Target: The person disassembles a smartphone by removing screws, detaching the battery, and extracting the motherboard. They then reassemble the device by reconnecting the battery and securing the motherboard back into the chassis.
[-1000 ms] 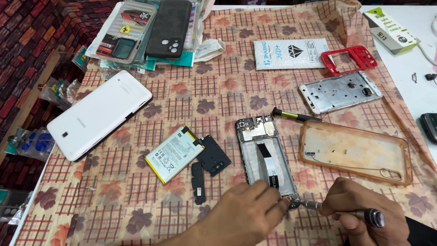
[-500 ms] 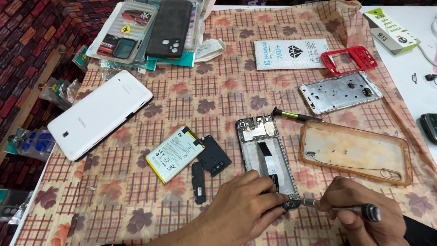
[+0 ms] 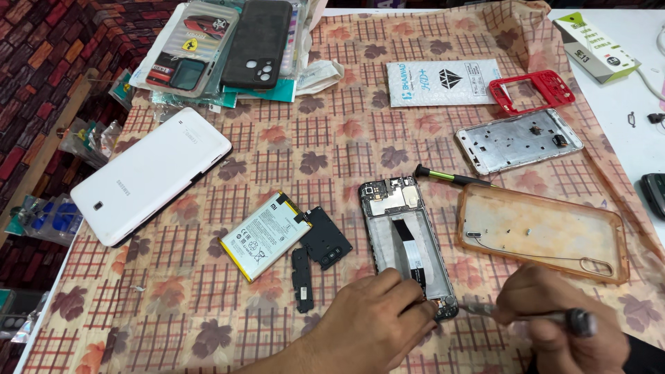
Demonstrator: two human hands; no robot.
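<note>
An opened phone (image 3: 402,235) with its back off lies face down on the patterned cloth. My left hand (image 3: 370,325) presses on the phone's lower end, fingers closed over the bottom edge. My right hand (image 3: 561,322) grips a screwdriver (image 3: 547,317), its tip at the phone's bottom right corner. To the left of the phone lie a white phone battery (image 3: 265,234) and two black cover plates (image 3: 325,239).
A clear orange phone case (image 3: 547,232) and a second screwdriver (image 3: 454,177) lie right of the phone. Farther back are a metal frame (image 3: 519,138), a red frame (image 3: 532,90), a white packet (image 3: 443,82), a white tablet (image 3: 151,173) and stacked phone cases (image 3: 228,45).
My right hand and the screwdriver have shifted slightly at the phone's bottom corner. My left hand stays pressed on the phone's lower end.
</note>
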